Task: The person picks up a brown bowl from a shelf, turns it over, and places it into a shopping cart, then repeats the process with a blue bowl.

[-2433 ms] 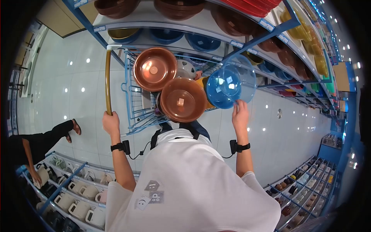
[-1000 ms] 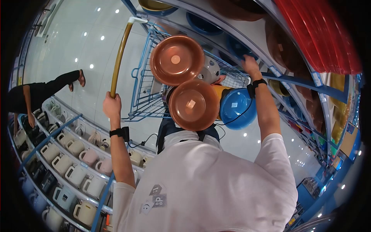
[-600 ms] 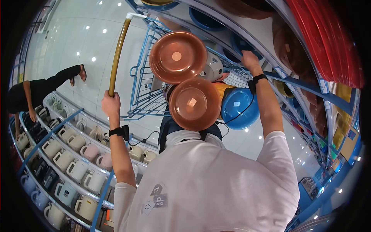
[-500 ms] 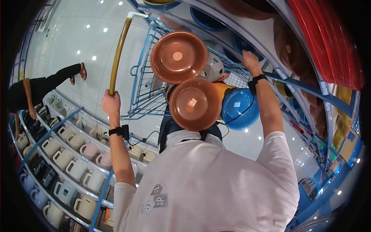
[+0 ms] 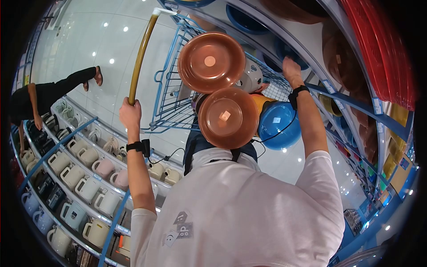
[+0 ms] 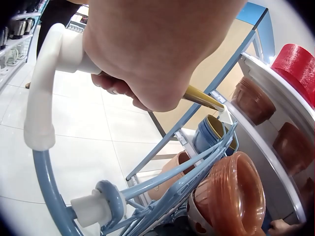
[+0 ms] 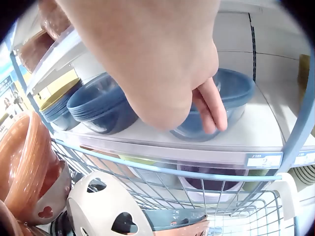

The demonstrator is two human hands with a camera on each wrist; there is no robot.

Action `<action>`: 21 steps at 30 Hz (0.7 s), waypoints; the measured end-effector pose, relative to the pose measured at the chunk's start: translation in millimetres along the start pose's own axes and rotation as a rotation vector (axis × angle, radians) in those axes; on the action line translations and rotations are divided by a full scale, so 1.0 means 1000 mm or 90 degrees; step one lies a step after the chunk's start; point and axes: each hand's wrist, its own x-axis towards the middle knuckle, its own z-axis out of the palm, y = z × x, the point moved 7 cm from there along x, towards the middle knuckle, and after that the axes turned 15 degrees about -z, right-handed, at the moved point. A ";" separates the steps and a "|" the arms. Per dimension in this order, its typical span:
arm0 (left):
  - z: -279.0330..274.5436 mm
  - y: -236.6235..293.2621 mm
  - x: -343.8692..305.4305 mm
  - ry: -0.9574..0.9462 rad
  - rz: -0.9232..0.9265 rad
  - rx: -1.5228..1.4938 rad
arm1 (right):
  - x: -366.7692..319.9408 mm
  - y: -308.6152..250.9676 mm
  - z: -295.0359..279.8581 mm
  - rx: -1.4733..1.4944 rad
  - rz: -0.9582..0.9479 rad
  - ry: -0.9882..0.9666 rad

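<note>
My left hand [image 5: 130, 115] grips the gold bar of the cart handle [image 5: 141, 58]; in the left wrist view the fingers [image 6: 117, 88] curl round it. On the shelf, my right hand [image 5: 292, 71] is at a blue basin [image 5: 284, 46]. In the right wrist view two bent fingers [image 7: 211, 105] lie over the outer side of that basin [image 7: 236, 88], and the thumb is hidden. Two brown basins [image 5: 211, 62] [image 5: 228, 118], a white pot with cut-out shapes [image 5: 252, 78] and another blue basin [image 5: 279, 124] are in or over the blue wire cart [image 5: 171, 95].
More blue basins [image 7: 101, 105] stand left along the same shelf [image 7: 256, 130], with brown basins [image 5: 340, 53] and red ones [image 5: 378, 49] above. Behind at the left, racks hold pitchers [image 5: 71, 178], where a person in black [image 5: 53, 93] stands. A cable [image 5: 167, 158] hangs between the wrist cameras.
My right hand has moved from a clear basin over the cart's blue basin to the shelf, where it has hardly moved lately. The left keeps its grip, and the head view has turned.
</note>
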 end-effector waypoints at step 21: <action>0.000 -0.002 0.003 0.014 -0.009 0.018 | 0.003 -0.001 -0.005 0.029 0.017 -0.003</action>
